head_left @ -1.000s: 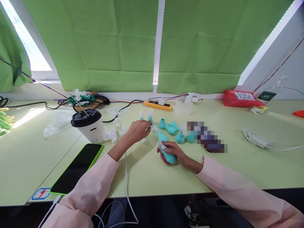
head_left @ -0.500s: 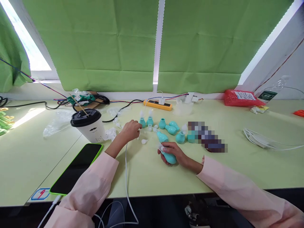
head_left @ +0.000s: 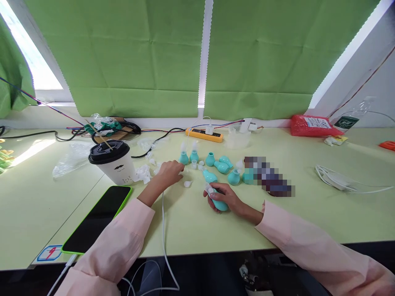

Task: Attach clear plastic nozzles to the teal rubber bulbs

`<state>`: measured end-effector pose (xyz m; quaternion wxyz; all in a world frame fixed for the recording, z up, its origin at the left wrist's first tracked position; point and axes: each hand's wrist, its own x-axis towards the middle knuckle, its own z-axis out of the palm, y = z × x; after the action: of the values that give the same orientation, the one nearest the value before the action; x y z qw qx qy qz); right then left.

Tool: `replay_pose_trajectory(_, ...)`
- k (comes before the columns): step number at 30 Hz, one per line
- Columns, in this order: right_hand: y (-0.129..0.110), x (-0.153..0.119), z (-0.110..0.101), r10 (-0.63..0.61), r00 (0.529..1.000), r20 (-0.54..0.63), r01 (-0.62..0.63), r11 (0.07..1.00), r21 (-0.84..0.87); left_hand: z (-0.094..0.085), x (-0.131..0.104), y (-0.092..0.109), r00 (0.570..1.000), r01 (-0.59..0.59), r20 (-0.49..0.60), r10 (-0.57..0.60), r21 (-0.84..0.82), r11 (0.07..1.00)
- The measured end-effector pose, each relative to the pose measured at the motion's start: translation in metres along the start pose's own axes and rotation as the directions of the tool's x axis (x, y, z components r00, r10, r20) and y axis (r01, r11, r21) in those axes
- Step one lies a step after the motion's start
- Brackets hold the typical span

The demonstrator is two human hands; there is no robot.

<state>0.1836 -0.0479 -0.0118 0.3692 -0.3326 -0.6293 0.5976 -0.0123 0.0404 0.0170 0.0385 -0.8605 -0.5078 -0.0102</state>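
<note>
My right hand [head_left: 227,196] is wrapped round a teal squeeze bulb [head_left: 219,204] with a whitish translucent tip, held low over the table. My left hand [head_left: 170,173] is back-side up among the small parts, its fingers curled down. What they pinch, if anything, is hidden. Just beyond it stand two upright teal bulbs with clear nozzles, one [head_left: 183,158] at the fingertips and one [head_left: 194,156] to its right. A small translucent cup [head_left: 194,164] and a clear cone-shaped tip [head_left: 187,183] lie near the left hand. Another teal bulb [head_left: 210,176] lies beyond the right hand.
More teal bulbs [head_left: 221,167] lie or stand at centre right, beside a pixelated patch [head_left: 271,179]. On the left are a lidded paper cup [head_left: 119,166] and a phone [head_left: 97,220]. A white cable [head_left: 163,230] crosses the front edge. Behind sits an orange power strip [head_left: 203,135].
My left hand has drawn slightly down and closer, its fingers curling lower beside the upright bulbs. My right hand keeps its hold on the squeeze bulb, barely moving. The view has shifted slightly.
</note>
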Motion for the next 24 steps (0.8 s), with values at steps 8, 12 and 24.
replay_pose_trajectory(8, -0.004, -0.005, 0.004, 0.002, 0.992, -0.128, -0.022, 0.987, -0.162, -0.016, -0.011, 0.013, 0.995, -0.030, -0.103, 0.016, -0.131, 0.991)
replay_pose_trajectory(12, -0.005, -0.003, 0.004, -0.243, 0.934, -0.264, 0.112, 0.897, -0.428, -0.027, -0.025, 0.012, 0.979, -0.202, -0.156, 0.129, -0.748, 0.632)
replay_pose_trajectory(24, 0.012, -0.002, 0.000, -0.610, 0.774, -0.169, 0.240, 0.530, -0.814, -0.018, -0.034, 0.014, 0.930, -0.027, 0.072, 0.360, -0.964, 0.263)
